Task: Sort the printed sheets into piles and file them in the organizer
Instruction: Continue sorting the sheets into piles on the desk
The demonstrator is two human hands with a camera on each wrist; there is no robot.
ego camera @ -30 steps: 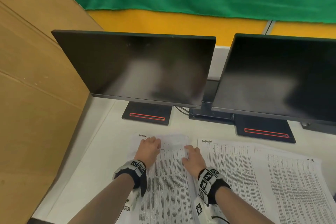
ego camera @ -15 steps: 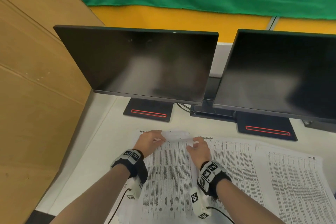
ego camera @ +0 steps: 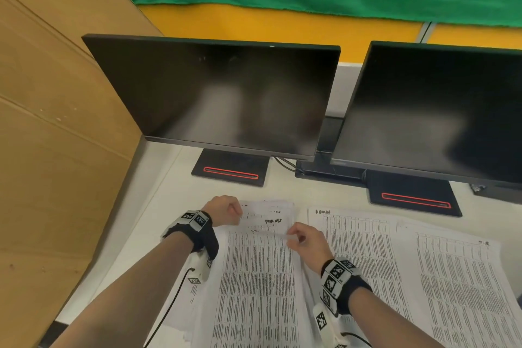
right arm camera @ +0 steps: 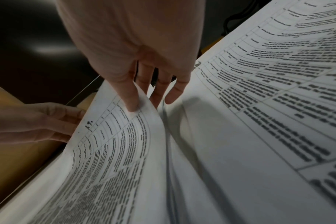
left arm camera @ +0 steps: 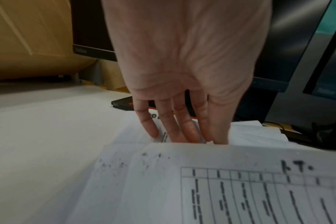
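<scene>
now left hand [ego camera: 224, 210] and right hand [ego camera: 306, 243] pinch top sheet [ego camera: 258, 271] far edge — lifted off pile (fingers [right arm camera: 132, 97] curled round paper).

The head view looks forward and down from above the table [ego camera: 147, 220], wide enough to take in both forearms, the sheets [ego camera: 254, 277] near its lower edge and two monitors [ego camera: 220, 93] behind them. The left wrist view sits low, close over the left hand [left arm camera: 182, 60], and faces along its fingers toward the monitor stands, with the sheets filling its lower part. The right wrist view looks along the right hand [right arm camera: 134, 45] from very near, tilted, toward the left, so the left hand shows at its left edge. All three views share the lifted top edge of the sheets between the two hands.
</scene>
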